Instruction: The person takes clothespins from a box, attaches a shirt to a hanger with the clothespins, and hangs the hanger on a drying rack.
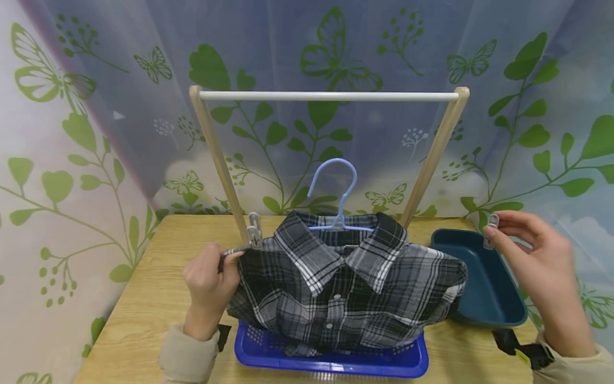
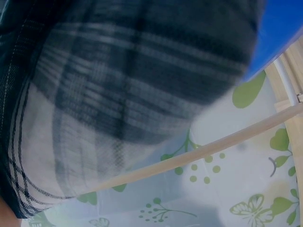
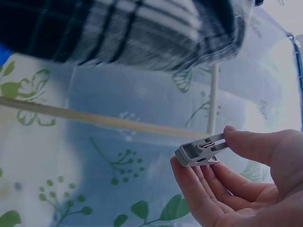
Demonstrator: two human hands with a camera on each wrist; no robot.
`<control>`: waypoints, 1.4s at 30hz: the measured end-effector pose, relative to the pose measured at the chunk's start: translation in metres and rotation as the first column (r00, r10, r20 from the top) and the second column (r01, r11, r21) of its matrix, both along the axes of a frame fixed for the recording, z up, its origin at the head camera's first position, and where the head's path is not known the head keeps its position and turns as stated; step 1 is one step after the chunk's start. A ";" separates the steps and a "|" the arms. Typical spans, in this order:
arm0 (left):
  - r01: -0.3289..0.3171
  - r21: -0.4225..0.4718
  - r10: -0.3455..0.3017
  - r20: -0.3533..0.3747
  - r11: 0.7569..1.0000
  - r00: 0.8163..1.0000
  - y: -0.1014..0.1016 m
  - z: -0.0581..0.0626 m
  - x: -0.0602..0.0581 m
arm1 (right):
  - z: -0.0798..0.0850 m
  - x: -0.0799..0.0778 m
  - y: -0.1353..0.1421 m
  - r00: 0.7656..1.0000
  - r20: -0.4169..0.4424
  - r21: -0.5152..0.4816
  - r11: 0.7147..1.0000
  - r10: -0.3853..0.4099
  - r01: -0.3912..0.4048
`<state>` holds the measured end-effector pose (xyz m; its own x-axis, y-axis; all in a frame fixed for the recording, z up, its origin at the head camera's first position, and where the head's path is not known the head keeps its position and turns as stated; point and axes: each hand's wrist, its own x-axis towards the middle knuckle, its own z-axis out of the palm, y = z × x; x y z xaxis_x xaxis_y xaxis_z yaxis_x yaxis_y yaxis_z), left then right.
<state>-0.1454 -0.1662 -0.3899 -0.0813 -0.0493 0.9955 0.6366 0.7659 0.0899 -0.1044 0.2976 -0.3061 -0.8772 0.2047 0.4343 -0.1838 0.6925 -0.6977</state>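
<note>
A black, grey and white plaid shirt (image 1: 307, 298) hangs on a light blue hanger (image 1: 344, 202), its collar round the hanger's neck. My left hand (image 1: 208, 277) grips the shirt at its left shoulder, fingers curled on the cloth. Right beside those fingers a grey clothespin (image 1: 254, 234) is clipped on that shoulder. Off to the right, my right hand (image 1: 542, 256) holds a second grey clothespin (image 3: 201, 150) between thumb and fingers, apart from the shirt. Blurred plaid cloth (image 2: 118, 85) fills much of the left wrist view.
Under the shirt sits a blue perforated basket (image 1: 331, 368). A dark teal tray (image 1: 499, 298) stands on the right of the wooden table (image 1: 139, 298), below my right hand. Behind the shirt rises a wooden rack with a white bar (image 1: 331, 96), in front of a leaf-and-butterfly curtain.
</note>
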 end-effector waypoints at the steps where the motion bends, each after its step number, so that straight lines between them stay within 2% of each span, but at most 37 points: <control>1: 0.000 0.000 0.000 -0.001 1.000 1.000 0.000 0.000 0.000 | 0.002 0.000 -0.002 1.000 -0.006 -0.003 1.000 0.004 -0.004; 15: 0.017 0.001 -0.017 -0.006 1.000 1.000 0.001 0.002 -0.001 | 0.023 0.010 -0.024 0.996 -0.066 -0.050 0.997 0.059 -0.063; 20: 0.018 0.004 -0.018 -0.003 1.000 1.000 0.001 0.002 0.000 | 0.030 0.013 -0.037 0.989 -0.105 -0.117 0.986 0.106 -0.118; 23: 0.016 0.005 -0.016 -0.002 1.000 1.000 0.000 0.002 0.000 | 0.034 0.014 -0.045 0.971 -0.166 -0.192 0.961 0.169 -0.200; 25: 0.015 0.003 -0.015 -0.002 1.000 1.000 0.000 0.002 0.000 | 0.037 0.015 -0.049 0.952 -0.212 -0.248 0.930 0.220 -0.270; 28: 0.014 0.003 -0.014 0.001 1.000 1.000 0.000 0.002 0.000 | 0.040 0.016 -0.055 0.932 -0.246 -0.268 0.905 0.266 -0.329; 32: 0.013 0.006 -0.013 0.003 1.000 1.000 0.000 0.001 0.000 | 0.042 0.017 -0.062 0.907 -0.272 -0.323 0.858 0.321 -0.400; 40: 0.015 0.008 -0.015 0.012 1.000 1.000 0.000 0.000 0.000 | 0.041 0.018 -0.077 0.837 -0.355 -0.424 0.726 0.417 -0.542; 41: 0.015 0.008 -0.015 0.012 1.000 1.000 0.000 0.000 0.000 | 0.040 0.018 -0.079 0.825 -0.368 -0.425 0.712 0.428 -0.559; 42: 0.015 0.008 -0.015 0.012 1.000 1.000 0.000 0.000 0.000 | 0.040 0.018 -0.081 0.823 -0.368 -0.420 0.712 0.433 -0.562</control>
